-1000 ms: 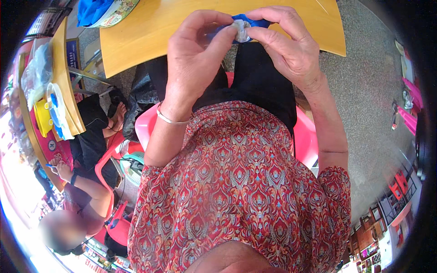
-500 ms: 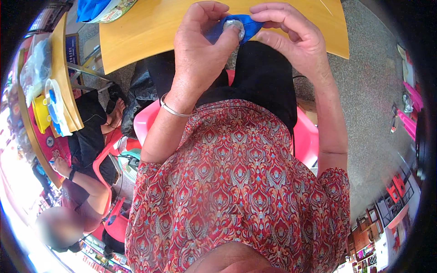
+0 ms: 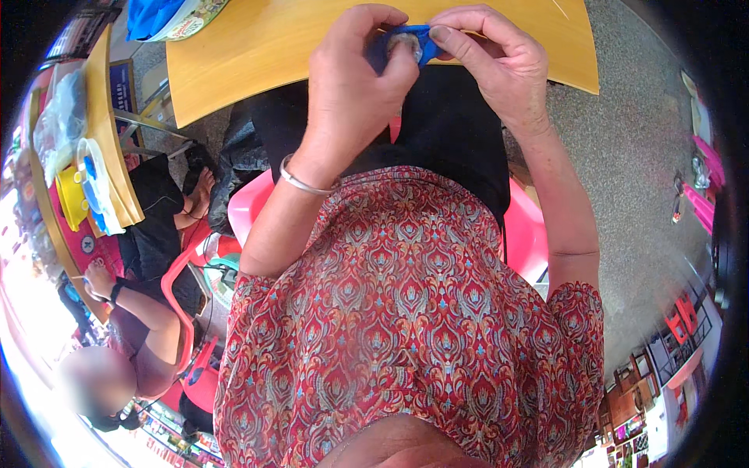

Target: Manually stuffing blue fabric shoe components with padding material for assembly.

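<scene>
Above the near edge of the yellow table (image 3: pixel 281 47), a small piece of blue cloth (image 3: pixel 426 48) is stretched between my two hands. My left hand (image 3: pixel 360 70) grips its left side, with the thumb pressed on a small, whitish, shiny wad (image 3: pixel 404 45) lying against the cloth. I cannot make out what the wad is made of. My right hand (image 3: pixel 499 54) pinches the cloth's right edge between thumb and fingers. Part of the cloth is hidden behind my left fingers.
A tub with blue cloth (image 3: pixel 168 19) stands at the table's far left. Further left, another person (image 3: pixel 152 327) sits at a second table (image 3: pixel 117 156) holding a yellow item (image 3: pixel 72 199) and clear plastic bags (image 3: pixel 62 117). Pink chair edges (image 3: pixel 524 234) flank me.
My right hand has closed to a pinch and moved slightly left, nearer my left hand. The cloth is more bunched, and my left thumb covers more of the wad.
</scene>
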`<state>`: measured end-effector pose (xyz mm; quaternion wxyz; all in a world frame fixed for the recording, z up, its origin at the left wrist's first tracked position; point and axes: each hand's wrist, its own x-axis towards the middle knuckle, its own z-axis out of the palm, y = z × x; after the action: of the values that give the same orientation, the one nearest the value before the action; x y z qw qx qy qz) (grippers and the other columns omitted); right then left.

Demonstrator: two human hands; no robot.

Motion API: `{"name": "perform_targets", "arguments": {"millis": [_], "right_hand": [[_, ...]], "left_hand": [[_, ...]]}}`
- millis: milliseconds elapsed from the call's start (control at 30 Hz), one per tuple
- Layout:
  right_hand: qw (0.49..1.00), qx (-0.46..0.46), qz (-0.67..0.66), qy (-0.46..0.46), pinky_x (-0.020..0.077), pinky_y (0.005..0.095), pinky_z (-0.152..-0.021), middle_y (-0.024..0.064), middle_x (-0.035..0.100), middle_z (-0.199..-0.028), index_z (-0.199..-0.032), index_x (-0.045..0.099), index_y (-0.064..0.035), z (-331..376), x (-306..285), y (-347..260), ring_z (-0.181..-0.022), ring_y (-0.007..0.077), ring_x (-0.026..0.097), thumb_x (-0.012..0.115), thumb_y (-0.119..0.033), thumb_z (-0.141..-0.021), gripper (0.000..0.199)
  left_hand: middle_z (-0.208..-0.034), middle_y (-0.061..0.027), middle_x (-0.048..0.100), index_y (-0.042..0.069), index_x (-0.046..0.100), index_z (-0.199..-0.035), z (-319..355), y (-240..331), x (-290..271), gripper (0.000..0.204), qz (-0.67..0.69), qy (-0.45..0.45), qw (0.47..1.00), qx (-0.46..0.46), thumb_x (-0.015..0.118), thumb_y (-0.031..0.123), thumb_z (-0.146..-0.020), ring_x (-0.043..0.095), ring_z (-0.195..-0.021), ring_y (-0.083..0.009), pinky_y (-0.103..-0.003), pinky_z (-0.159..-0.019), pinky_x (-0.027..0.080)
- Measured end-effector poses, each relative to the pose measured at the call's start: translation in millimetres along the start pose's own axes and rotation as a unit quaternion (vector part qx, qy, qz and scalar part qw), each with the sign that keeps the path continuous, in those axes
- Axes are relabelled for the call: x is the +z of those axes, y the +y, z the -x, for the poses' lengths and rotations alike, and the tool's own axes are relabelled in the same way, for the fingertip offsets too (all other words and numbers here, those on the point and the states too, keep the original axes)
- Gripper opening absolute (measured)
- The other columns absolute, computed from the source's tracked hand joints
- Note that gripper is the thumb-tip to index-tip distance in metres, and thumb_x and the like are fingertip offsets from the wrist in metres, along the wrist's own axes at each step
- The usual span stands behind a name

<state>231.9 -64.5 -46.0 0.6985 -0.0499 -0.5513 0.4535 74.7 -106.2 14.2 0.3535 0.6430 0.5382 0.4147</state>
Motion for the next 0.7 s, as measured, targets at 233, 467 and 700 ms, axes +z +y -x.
{"name": "perform_targets", "arguments": {"millis": [233, 467, 700], "right_hand": [[0.984, 0.176, 0.035, -0.014, 0.0497, 0.0238, -0.074, 0.0056, 0.065, -0.092, -0.094, 0.066, 0.0017, -6, -2, -2, -0.082, 0.0118, 0.061, 0.065, -0.001, -0.089, 0.005], [0.997, -0.060, 0.039, -0.040, 0.0495, 0.0260, -0.075, 0.0108, 0.065, -0.093, -0.096, 0.066, 0.0003, -11, 3, 7, -0.086, 0.0183, 0.064, 0.071, -0.002, -0.083, 0.014], [0.895, 0.113, 0.418, -0.103, 0.0508, 0.0291, -0.080, 0.0070, 0.066, -0.101, -0.100, 0.069, -0.0048, -20, 21, -47, -0.094, 0.0197, 0.063, 0.078, -0.006, -0.076, 0.026]], "left_hand": [[-0.112, -0.0191, 0.063, -0.010, 0.053, -0.122, -15, -32, -24, 0.055, 0.459, -0.167, 0.834, -0.256, 0.040, 0.040, -0.103, 0.066, -0.096, -0.0272, -0.035, -0.083, 0.055], [-0.117, -0.0276, 0.061, -0.006, 0.050, -0.127, -4, -31, -9, 0.053, 0.489, -0.264, 0.795, -0.246, 0.045, 0.039, -0.100, 0.066, -0.103, -0.0343, -0.043, -0.091, 0.054], [-0.123, -0.0184, 0.059, 0.000, 0.053, -0.122, -2, -40, 6, 0.036, 0.666, -0.073, 0.715, -0.200, 0.053, 0.028, -0.099, 0.059, -0.115, -0.0260, -0.044, -0.097, 0.048]]}}
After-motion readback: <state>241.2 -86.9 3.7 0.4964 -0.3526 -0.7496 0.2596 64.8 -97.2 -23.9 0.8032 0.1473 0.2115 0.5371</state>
